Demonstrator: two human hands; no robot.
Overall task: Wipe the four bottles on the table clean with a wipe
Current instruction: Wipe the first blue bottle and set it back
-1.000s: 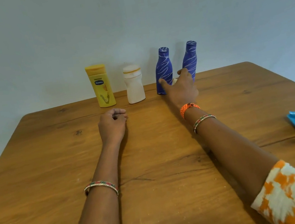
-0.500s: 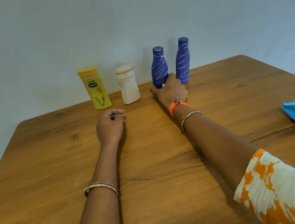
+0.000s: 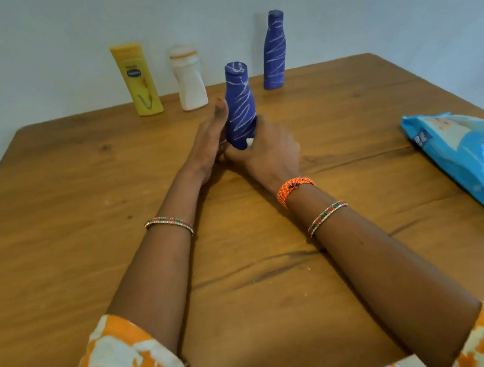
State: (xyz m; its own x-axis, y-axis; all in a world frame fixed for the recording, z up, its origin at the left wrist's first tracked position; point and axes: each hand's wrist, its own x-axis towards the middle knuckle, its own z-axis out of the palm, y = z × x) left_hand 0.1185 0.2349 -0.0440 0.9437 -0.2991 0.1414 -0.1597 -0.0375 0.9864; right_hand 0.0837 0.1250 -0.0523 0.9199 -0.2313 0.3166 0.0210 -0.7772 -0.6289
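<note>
right hand [image 3: 264,150] wraps the base of the near blue bottle [image 3: 239,107], a scrap of white wipe [image 3: 249,142] showing under its fingers — a closed grip on bottle and wipe together. left hand [image 3: 211,139] lies flat against the bottle's left side, fingers straight, steadying it. a second ago this bottle stood in the back row beside its twin and the left hand rested curled on the surface; now the bottle has been drawn forward to mid-surface and both hands are on it, so wiping of this one looks about to begin. behind, the yellow lotion bottle [image 3: 138,79], white bottle [image 3: 189,78] and second blue bottle [image 3: 274,49] stand upright near the far edge of the wooden surface [image 3: 78,210], well apart from the hands. blue wipes pack [image 3: 480,159] lies near the right edge — open room in front and to the left.
</note>
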